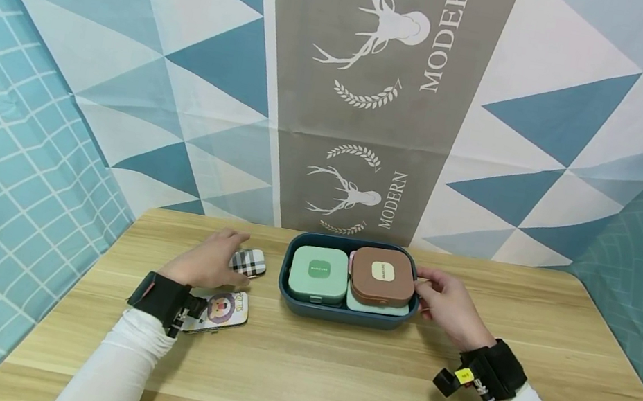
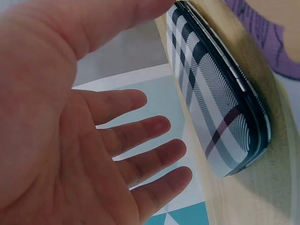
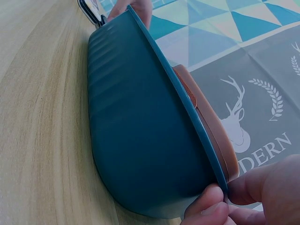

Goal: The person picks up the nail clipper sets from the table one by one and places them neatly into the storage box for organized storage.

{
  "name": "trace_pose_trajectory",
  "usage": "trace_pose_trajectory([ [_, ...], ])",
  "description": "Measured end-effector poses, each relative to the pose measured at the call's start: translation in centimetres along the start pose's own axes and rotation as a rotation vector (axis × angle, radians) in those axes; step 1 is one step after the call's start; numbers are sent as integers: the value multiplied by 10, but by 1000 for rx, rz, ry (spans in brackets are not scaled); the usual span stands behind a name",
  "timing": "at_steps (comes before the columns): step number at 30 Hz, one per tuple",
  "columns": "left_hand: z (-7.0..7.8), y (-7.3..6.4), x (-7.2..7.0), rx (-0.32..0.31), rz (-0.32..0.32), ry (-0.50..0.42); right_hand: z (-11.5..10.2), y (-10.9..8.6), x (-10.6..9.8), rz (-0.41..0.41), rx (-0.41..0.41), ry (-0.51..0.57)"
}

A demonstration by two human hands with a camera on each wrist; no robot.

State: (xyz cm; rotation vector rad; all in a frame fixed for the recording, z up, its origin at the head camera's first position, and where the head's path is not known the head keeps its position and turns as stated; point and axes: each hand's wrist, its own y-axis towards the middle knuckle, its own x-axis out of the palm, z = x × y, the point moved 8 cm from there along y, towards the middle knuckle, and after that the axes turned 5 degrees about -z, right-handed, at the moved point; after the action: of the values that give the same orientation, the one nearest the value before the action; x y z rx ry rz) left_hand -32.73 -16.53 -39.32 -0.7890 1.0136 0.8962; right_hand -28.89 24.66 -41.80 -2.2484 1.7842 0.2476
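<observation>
My left hand point(image 1: 207, 261) is at the left, fingers spread and relaxed around a small black-and-white plaid case point(image 1: 249, 263) lying on the wooden table. In the left wrist view the thumb reaches over the edge of the plaid case point(image 2: 215, 98), while the other fingers stand apart from it. At the right, my right hand point(image 1: 448, 306) pinches the rim of a dark blue oval basket point(image 1: 316, 311) between thumb and fingers. Inside the basket sit a mint-green manicure case point(image 1: 317, 287) and a brown manicure case point(image 1: 380, 292), the brown one stacked on a pale green case point(image 1: 377, 307).
A flat case with a lion picture point(image 1: 223, 310) lies under and beside my left wrist. Behind the table point(image 1: 330, 384) hangs a patterned cloth point(image 1: 366, 116) with triangles and deer heads. Wrist cameras and black straps sit on both forearms.
</observation>
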Motion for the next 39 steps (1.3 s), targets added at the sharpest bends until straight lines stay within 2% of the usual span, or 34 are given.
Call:
trace_pose_trajectory([
  [8,-3,0,6,3,-16,-16,1,-1,0,-3,6,-4],
  [22,-5,6,16,36,-26,17,3,-1,-1,-8,12,-16],
  [39,-4,9,12,41,-29,73,1,1,-1,-6,9,2],
])
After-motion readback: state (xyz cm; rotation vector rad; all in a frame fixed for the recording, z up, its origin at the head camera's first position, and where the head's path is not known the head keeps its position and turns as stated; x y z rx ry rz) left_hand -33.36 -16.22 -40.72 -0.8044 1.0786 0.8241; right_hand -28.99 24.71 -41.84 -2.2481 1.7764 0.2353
